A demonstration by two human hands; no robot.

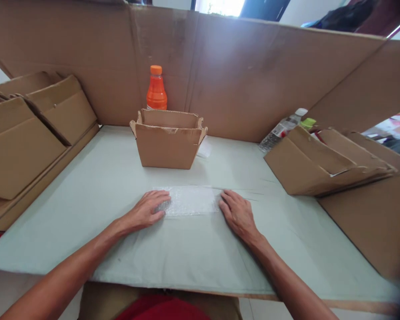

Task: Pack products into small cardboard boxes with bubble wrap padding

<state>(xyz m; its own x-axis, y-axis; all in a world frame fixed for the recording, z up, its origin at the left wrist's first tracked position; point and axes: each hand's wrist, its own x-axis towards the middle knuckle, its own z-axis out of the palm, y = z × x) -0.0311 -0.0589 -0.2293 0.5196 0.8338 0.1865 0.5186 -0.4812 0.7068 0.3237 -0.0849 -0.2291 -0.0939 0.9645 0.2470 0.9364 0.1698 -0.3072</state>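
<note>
A clear sheet of bubble wrap lies flat on the pale table top, in front of me. My left hand rests palm down on its left end, fingers stretched flat. At the sheet's right end my right hand lies flat, fingers extended and touching the edge. Neither hand grips anything. Behind the wrap stands a small open cardboard box with its flaps up.
An orange bottle stands behind the box against a tall cardboard wall. Flattened and folded cartons are stacked at the left and right. A clear plastic bottle lies at the right rear.
</note>
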